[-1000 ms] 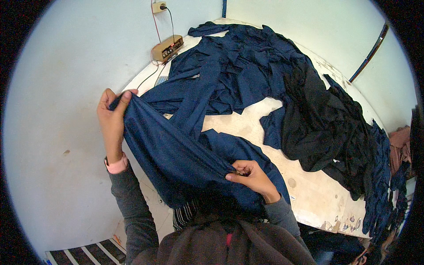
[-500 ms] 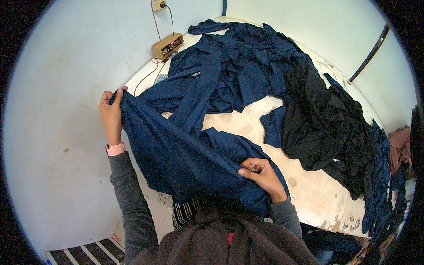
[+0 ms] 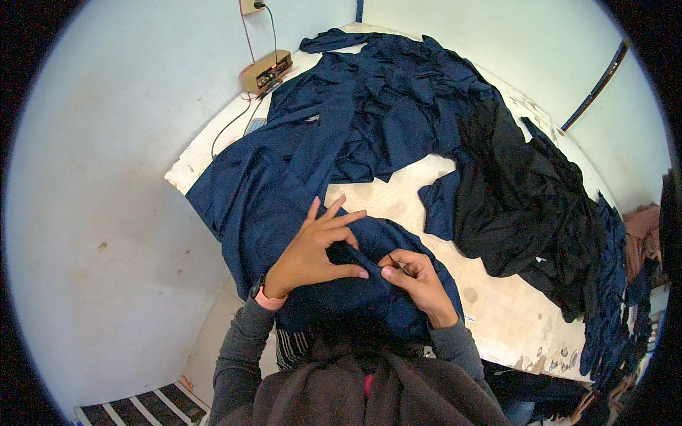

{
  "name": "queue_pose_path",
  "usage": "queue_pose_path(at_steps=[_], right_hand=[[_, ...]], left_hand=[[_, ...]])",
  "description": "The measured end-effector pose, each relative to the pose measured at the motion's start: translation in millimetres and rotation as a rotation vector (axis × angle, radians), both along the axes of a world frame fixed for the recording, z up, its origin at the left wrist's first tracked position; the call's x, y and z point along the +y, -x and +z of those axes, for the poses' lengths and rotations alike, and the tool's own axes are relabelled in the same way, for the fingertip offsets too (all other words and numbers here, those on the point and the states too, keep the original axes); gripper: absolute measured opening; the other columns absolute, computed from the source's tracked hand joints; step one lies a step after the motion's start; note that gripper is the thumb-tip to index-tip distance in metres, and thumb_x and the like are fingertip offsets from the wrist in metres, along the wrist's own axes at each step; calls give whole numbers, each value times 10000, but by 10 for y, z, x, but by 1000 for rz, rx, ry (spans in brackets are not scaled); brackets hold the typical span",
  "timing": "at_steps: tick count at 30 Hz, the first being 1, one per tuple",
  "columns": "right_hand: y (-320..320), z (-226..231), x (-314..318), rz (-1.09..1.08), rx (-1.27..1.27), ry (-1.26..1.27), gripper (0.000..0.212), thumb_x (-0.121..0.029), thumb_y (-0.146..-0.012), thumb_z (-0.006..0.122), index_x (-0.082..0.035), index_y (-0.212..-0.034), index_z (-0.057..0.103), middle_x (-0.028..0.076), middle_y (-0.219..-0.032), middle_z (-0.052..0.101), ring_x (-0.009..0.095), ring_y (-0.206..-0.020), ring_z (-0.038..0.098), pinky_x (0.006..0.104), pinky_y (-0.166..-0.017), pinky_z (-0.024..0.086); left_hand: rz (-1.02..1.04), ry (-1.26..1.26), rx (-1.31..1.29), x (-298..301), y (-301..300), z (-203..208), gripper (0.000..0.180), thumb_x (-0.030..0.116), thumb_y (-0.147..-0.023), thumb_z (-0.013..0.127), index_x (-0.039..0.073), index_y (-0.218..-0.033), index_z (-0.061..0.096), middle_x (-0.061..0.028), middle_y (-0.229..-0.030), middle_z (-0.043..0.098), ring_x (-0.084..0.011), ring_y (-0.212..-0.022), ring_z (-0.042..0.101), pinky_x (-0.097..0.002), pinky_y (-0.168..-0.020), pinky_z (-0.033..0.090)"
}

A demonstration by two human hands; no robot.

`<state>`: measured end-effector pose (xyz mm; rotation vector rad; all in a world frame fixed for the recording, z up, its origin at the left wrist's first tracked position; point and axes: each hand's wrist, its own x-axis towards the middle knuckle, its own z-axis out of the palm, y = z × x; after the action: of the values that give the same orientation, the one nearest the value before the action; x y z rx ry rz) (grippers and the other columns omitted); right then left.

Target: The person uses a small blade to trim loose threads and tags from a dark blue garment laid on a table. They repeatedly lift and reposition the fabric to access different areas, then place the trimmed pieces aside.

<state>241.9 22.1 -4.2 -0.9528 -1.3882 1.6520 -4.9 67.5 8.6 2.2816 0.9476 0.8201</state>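
A large piece of navy blue cloth (image 3: 249, 177) drapes over the table's near left edge toward my lap. My left hand (image 3: 305, 255) has its thumb and curled forefinger on either side of a raised fold, with the other fingers spread upward. Just right of it, my right hand (image 3: 423, 284) pinches the same fold between thumb and fingers. Something small and dark shows among the right fingers, too little to name. The cloth's lower part hangs in shadow before me.
On the pale table (image 3: 497, 312) lie heaped navy garments (image 3: 398, 92) and a black cloth (image 3: 511, 199) to the right. A brown box with wires (image 3: 266, 71) stands at the far left by the wall. A striped rack (image 3: 142, 408) is at lower left.
My left hand has let go of the cloth's far left corner and come right and nearer, beside my right hand. The stretched cloth has dropped onto the table. My right hand keeps its pinch.
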Motion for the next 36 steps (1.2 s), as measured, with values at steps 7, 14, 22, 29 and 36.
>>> queue_pose_path(at_steps=[7, 14, 22, 29, 36], right_hand=[[-276, 16, 9, -190, 71, 101, 138, -142, -936, 701, -9, -964, 676, -51, -796, 605, 22, -729, 514, 200, -644, 394], [92, 173, 55, -452, -408, -714, 194, 8, -773, 783, -44, -954, 738, 70, -968, 668, 129, -792, 657, 241, -703, 505], [267, 339, 42, -327, -270, -657, 101, 16, -857, 686, -16, -953, 681, 103, -1022, 662, 140, -819, 634, 252, -661, 496], [286, 409, 44, -44, 169, -222, 157, -166, -1049, 532, -25, -980, 540, 35, -815, 621, 64, -682, 497, 223, -608, 401], [-403, 459, 359, -810, -205, -550, 56, -34, -994, 544, -29, -939, 541, 17, -751, 540, 79, -702, 511, 238, -656, 424]], left_hand=[[139, 572, -520, -180, 43, 106, 378, 172, -724, 906, 107, -748, 534, -39, -1039, 711, -154, -1020, 628, -344, -972, 441], [371, 808, -760, -502, -205, 228, 329, 75, -755, 879, 110, -812, 556, 67, -795, 583, -33, -750, 534, -211, -696, 449], [309, 588, -550, -614, -248, 241, 322, 110, -755, 881, 82, -878, 585, 59, -858, 592, -47, -831, 518, -227, -771, 443], [285, 586, -535, -599, -238, 265, 370, 112, -735, 892, 67, -974, 612, 24, -935, 632, -79, -880, 560, -239, -818, 463], [386, 779, -590, -643, 3, 293, 485, 68, -751, 863, 29, -1140, 575, -45, -1031, 669, -126, -948, 628, -273, -880, 501]])
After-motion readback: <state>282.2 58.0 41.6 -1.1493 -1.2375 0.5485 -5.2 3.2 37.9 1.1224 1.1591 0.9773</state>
